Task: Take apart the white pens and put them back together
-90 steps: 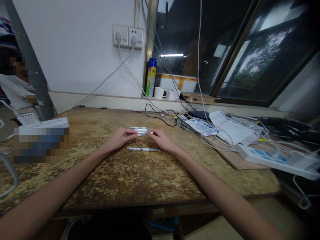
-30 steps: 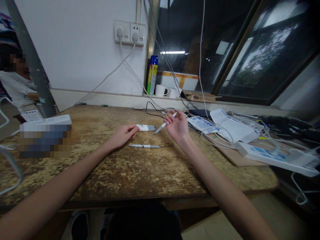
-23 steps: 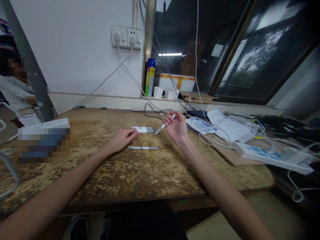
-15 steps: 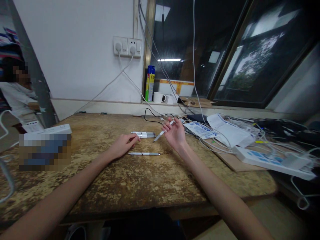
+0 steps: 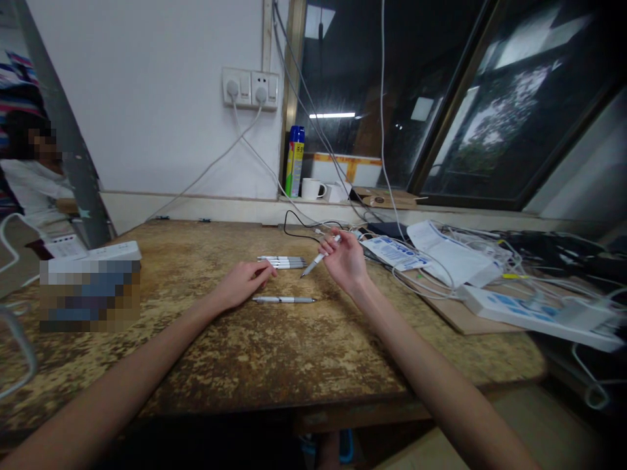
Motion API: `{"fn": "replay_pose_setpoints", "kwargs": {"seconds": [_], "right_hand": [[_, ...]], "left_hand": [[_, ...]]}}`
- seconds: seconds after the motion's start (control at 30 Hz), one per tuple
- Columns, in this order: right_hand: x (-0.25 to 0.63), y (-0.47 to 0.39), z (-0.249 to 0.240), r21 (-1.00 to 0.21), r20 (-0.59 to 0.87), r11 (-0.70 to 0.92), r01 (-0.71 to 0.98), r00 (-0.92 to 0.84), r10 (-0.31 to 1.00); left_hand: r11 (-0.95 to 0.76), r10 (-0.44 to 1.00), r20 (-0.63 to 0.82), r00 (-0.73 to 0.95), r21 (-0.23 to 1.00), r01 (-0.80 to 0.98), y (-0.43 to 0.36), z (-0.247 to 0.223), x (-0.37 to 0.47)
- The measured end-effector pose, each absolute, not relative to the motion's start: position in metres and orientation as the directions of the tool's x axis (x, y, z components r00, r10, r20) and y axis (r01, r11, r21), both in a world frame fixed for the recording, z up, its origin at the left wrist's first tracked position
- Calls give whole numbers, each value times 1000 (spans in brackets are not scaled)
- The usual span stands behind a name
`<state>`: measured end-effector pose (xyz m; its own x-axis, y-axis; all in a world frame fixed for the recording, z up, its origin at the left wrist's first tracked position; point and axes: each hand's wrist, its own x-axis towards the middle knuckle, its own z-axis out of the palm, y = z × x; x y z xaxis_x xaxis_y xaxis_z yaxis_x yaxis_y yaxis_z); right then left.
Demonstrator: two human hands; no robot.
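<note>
My right hand is raised over the table, its fingers closed on a white and grey pen that slants down to the left with the tip lowest. My left hand rests on the wood, fingers loosely bent and thumb apart, with no object visible in it. Its fingertips are at the left end of a row of several similar pens lying side by side; whether they touch the pens is unclear. Nearer to me, a single pen lies crosswise on the worn wooden table.
At the right, a power strip, papers and tangled cables crowd the table. A white box-like strip lies left, beside a blurred-out patch. A spray can and a mug stand on the sill. A person sits far left.
The view has shifted very slightly. My right hand still holds the pen at almost the same slant, and my left hand stays by the row. Below the table edge, a blue-edged item has come into view.
</note>
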<state>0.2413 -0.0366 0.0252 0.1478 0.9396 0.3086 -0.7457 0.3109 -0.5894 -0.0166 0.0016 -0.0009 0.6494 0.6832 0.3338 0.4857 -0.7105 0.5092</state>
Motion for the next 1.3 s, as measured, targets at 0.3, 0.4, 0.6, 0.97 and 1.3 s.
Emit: {"fn": "replay_pose_setpoints", "kwargs": {"seconds": [0.3,0.4,0.6,0.97,1.3], "right_hand": [[245,-35,23,-567,310,282,-774,116,943],[245,-33,21,-575,298,287,-766,130,946],[245,-34,20,-587,280,268,-764,119,953],[245,-37,25,-578,279,279,-767,135,951],[238,-43,30,-652,351,279,-705,46,935]], "left_hand": [[-691,700,315,641,525,497,-2,2,-18],[-712,680,325,658,509,485,-5,3,-15],[-698,692,313,651,523,489,-9,4,-14],[-704,682,298,668,516,488,-5,-1,-14],[-670,696,319,643,610,423,-5,-3,-13]]}}
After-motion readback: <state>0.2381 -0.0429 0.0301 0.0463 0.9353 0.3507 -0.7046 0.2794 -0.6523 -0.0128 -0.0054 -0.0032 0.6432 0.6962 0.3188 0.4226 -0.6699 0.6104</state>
